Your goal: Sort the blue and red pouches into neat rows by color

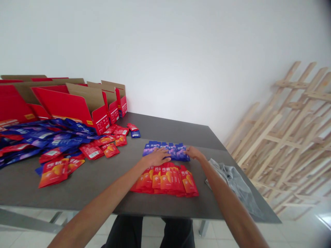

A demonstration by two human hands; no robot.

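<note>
My left hand [156, 157] lies palm down over the row of blue-purple pouches [172, 150], its fingers stretched out and spread. At the right end of that row, my right hand [194, 152] is curled, with its fingertips pinching the edge of the last blue-purple pouch [182, 153]. The pouches overlap side by side, printed side up, and the left hand hides part of them. Closer to me lies a second overlapping row of red-orange pouches [168, 179], with neither hand gripping it.
A big mixed heap of blue and red pouches [51, 137] covers the table's left side. Behind it stand open red cardboard boxes [67, 103]. A grey cloth [232, 182] lies by the right edge of the dark table [108, 186]. Wooden frames [284, 137] lean against the wall.
</note>
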